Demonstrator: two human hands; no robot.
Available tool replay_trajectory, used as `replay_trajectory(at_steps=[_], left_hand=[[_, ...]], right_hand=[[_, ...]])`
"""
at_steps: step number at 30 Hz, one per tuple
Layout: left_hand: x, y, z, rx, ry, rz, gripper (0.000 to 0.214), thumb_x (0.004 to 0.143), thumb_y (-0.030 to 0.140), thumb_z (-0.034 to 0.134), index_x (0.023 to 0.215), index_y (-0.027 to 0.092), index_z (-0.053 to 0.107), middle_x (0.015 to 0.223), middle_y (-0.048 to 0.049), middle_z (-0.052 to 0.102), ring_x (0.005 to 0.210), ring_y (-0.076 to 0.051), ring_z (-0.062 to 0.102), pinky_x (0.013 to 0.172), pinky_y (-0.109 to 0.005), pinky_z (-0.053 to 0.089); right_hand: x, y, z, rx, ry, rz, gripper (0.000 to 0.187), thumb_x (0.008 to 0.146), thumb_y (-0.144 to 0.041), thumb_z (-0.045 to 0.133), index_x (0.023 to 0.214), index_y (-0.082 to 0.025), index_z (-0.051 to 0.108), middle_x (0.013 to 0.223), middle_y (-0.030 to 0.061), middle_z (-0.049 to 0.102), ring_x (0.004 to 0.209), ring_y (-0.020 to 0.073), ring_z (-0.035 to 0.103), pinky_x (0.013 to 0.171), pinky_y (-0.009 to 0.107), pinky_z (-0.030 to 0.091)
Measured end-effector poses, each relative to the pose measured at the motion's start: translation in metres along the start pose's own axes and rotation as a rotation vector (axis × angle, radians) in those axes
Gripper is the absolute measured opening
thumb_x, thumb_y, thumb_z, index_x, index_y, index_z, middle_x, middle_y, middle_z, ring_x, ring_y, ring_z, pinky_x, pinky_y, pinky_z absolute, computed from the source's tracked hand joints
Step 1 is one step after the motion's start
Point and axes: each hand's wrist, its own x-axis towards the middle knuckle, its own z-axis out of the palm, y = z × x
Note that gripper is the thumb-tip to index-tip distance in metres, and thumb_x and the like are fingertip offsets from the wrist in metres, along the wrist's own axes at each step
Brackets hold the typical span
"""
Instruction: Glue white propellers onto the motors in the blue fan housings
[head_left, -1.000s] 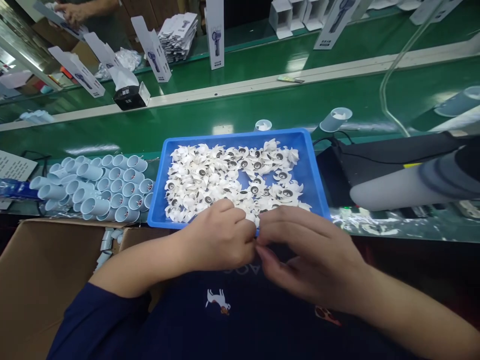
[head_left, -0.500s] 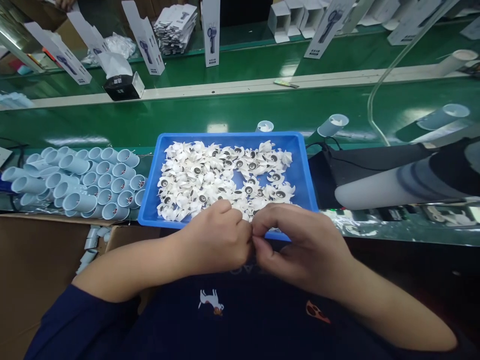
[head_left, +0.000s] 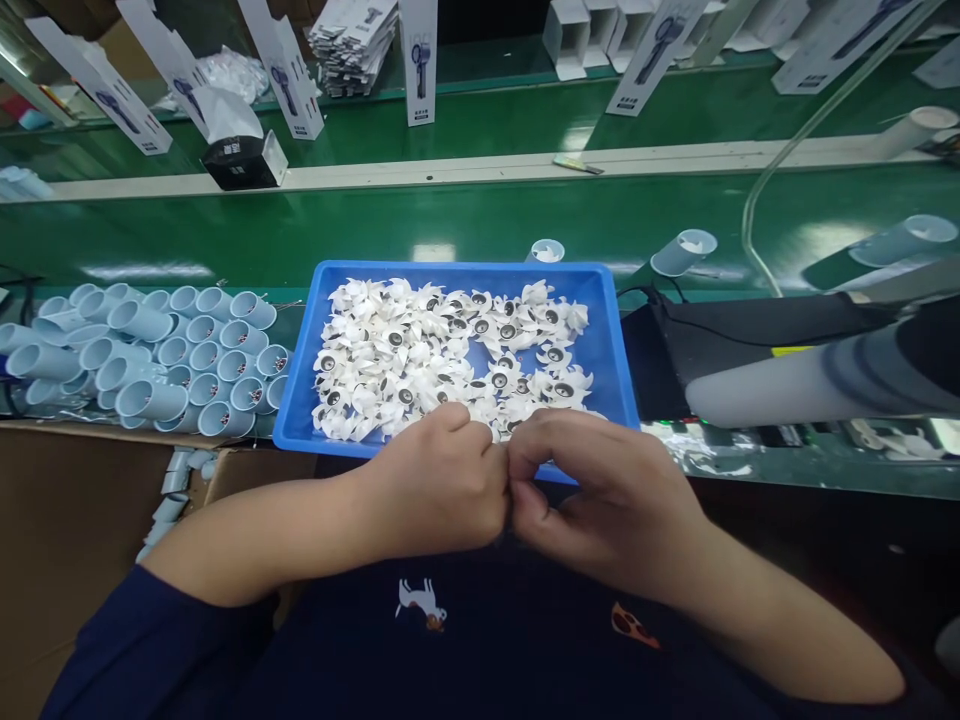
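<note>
My left hand is closed in a fist in front of my chest, its knuckles toward the camera. Against it, my right hand pinches thumb and forefinger together right where the two hands meet. Whatever lies between them is hidden by the fingers. Just beyond the hands is a blue tray, its near rim partly covered by them. Inside it lies a heap of small white fan impellers, several with dark round hubs showing.
Many light-blue tubes lie stacked on the left. A dark device and a thick pale cylinder are on the right. Behind runs a green conveyor carrying upright tubes; printed boxes and a tissue pack stand farther back.
Both hands stay pressed together in nearly the same pose. The view has shifted slightly, and the tubes on the conveyor now appear a little farther right.
</note>
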Motion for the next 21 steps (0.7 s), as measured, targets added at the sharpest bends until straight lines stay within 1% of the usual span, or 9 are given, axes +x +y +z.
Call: replay_trajectory(at_steps=[5, 13, 21], left_hand=[[0.0004, 0.0023, 0.0000, 0.016, 0.018, -0.010, 0.024, 0.070, 0.005, 0.052, 0.052, 0.019, 0.045, 0.052, -0.0028, 0.046, 0.053, -0.017, 0.039, 0.057, -0.035, 0.021], [0.0028, 0.0048, -0.0027, 0.021, 0.039, -0.006, 0.027, 0.073, 0.004, 0.049, 0.053, 0.019, 0.042, 0.052, -0.0026, 0.044, 0.053, -0.016, 0.040, 0.057, -0.034, 0.022], [0.0027, 0.0068, -0.0051, 0.017, 0.051, -0.022, 0.026, 0.073, 0.003, 0.050, 0.054, 0.020, 0.042, 0.052, -0.0023, 0.044, 0.054, -0.016, 0.039, 0.057, -0.034, 0.022]], right_hand=[[-0.0006, -0.0016, 0.0005, -0.034, -0.012, 0.000, 0.013, 0.077, -0.005, 0.048, 0.073, -0.017, 0.050, 0.067, -0.0012, 0.052, 0.062, 0.0098, 0.048, 0.057, 0.023, 0.039], [-0.0021, -0.0060, -0.0014, 0.013, 0.006, -0.017, 0.015, 0.077, -0.002, 0.048, 0.075, -0.017, 0.048, 0.069, -0.0012, 0.052, 0.064, 0.0101, 0.048, 0.059, 0.023, 0.040], [-0.0029, -0.0060, -0.0006, 0.026, 0.024, -0.033, 0.014, 0.079, -0.004, 0.048, 0.077, -0.018, 0.047, 0.068, -0.0012, 0.051, 0.063, 0.0101, 0.047, 0.058, 0.023, 0.040]])
